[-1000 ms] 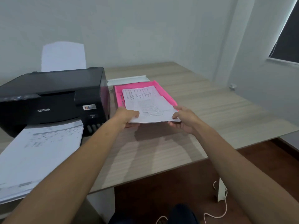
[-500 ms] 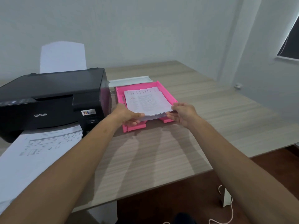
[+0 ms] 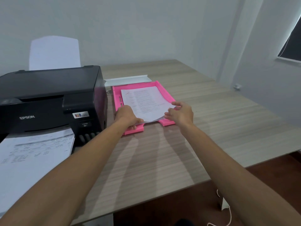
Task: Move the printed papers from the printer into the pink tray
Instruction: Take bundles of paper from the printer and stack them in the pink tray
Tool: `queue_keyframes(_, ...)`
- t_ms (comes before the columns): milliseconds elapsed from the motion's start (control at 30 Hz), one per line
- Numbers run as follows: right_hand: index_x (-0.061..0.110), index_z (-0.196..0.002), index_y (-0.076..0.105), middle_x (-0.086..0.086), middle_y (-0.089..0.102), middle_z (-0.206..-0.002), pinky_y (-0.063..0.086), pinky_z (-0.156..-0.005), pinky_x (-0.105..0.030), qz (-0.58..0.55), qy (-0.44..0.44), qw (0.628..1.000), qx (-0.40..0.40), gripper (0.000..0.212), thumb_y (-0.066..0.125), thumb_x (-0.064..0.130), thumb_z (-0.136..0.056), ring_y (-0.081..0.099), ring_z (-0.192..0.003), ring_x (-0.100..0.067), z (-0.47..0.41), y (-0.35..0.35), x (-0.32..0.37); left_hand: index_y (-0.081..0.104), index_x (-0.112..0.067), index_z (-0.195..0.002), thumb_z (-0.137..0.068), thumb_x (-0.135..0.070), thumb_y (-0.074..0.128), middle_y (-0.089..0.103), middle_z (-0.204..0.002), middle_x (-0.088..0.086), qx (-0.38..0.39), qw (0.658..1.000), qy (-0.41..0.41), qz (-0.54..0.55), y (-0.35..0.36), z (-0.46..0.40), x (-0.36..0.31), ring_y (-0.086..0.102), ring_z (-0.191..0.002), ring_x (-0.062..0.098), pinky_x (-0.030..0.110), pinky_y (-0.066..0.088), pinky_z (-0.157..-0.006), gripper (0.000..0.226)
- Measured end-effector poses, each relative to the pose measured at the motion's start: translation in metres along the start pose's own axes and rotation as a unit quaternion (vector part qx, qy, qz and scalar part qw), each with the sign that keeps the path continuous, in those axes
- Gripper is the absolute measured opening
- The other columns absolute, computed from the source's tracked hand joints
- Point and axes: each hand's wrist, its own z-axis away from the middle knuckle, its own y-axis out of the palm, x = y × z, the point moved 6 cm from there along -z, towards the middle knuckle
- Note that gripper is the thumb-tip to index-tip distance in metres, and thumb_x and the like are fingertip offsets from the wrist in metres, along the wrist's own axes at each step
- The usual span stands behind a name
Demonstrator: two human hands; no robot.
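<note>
A stack of printed papers (image 3: 145, 103) lies inside the pink tray (image 3: 164, 93) on the wooden desk, right of the black printer (image 3: 48, 98). My left hand (image 3: 128, 117) still grips the stack's near left corner, thumb on top. My right hand (image 3: 180, 113) is at the near right corner with its fingers spread, fingertips just touching the paper edge. More printed sheets (image 3: 32, 152) lie on the printer's output tray at the lower left. Blank paper (image 3: 54, 53) stands upright in the printer's rear feeder.
A white flat strip (image 3: 127, 79) lies just behind the pink tray. The desk (image 3: 211, 128) extends to the right and toward me; its front edge runs diagonally, with dark floor and a white cord (image 3: 228, 214) below. A wall is close behind.
Both hands carried the stack forward and lowered it into the pink tray. My right hand's fingers have opened off the paper; my left hand keeps its grip.
</note>
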Motion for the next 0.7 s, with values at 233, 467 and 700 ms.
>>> queue_keyframes(233,0.013,-0.113,0.067,-0.005,0.066,-0.122,0.049,-0.095,-0.033,0.291,-0.250,0.922,0.057,0.030,0.068,0.012,-0.083,0.062,-0.106,-0.020,0.009,0.027,0.009,0.053,-0.015,-0.062,-0.073,-0.035,0.085,0.052,-0.032,-0.008,-0.014,0.996,-0.007,-0.091,0.004,-0.002,-0.003,0.048,-0.027,0.002,0.020,0.032,-0.039,0.038)
queue_keyframes(467,0.030,-0.115,0.069,-0.002,0.069,-0.121,0.048,-0.082,-0.034,0.517,-0.243,0.804,0.165,0.035,0.072,0.036,-0.081,0.059,-0.113,-0.022,-0.002,0.052,-0.008,0.052,-0.013,-0.069,-0.071,-0.035,0.086,0.054,-0.052,-0.003,-0.013,0.993,0.010,-0.113,0.000,-0.001,-0.001,0.048,-0.042,0.007,0.019,0.031,-0.037,0.041)
queue_keyframes(700,0.035,-0.108,0.069,0.000,0.073,-0.110,0.045,-0.072,-0.032,0.529,-0.271,0.793,0.132,0.023,0.063,0.041,-0.086,0.062,-0.105,-0.022,-0.005,0.059,-0.014,0.053,-0.011,-0.076,-0.071,-0.025,0.087,0.062,-0.052,0.001,0.035,0.995,0.000,-0.093,-0.008,-0.006,0.010,0.055,-0.033,0.009,0.016,0.039,-0.033,0.038)
